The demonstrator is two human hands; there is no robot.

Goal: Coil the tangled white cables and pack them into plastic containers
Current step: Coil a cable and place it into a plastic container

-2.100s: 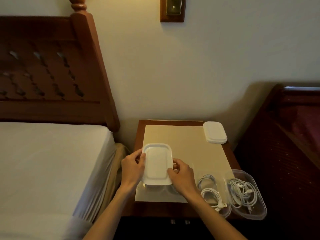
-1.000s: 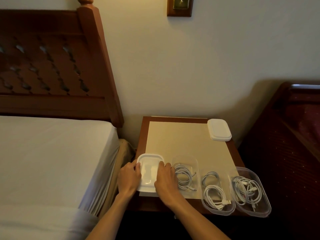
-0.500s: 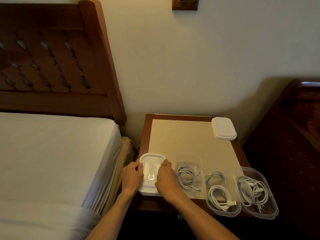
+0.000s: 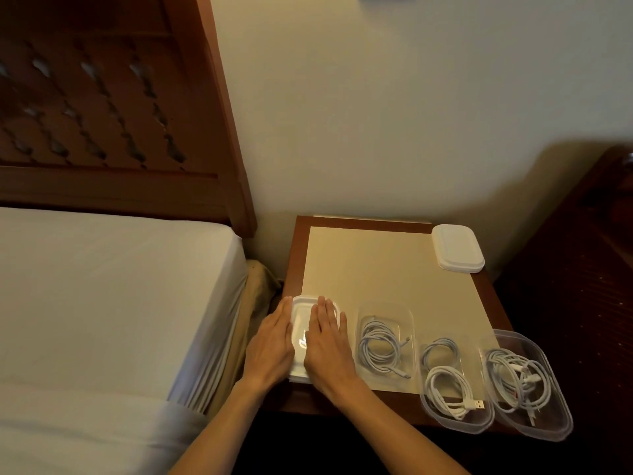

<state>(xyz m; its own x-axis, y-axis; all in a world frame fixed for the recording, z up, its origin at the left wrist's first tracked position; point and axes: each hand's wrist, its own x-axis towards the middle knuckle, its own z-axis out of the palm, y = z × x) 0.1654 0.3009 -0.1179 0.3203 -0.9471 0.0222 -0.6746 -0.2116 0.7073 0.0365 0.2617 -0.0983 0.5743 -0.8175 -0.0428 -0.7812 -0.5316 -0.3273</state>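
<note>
Both my hands, earlier gripping the lid (image 4: 301, 337) edges, now lie flat and open on it: left hand (image 4: 270, 344), right hand (image 4: 329, 341). It runs lengthwise away from me at the desk's (image 4: 493, 299) near-left corner.

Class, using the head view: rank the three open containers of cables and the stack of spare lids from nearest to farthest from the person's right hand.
From the right hand:
1. Left open container, just beside the hand.
2. Middle open container, at the front edge.
3. Right open container, at the front right corner.
4. Stack of lids, at the back right corner.
</note>
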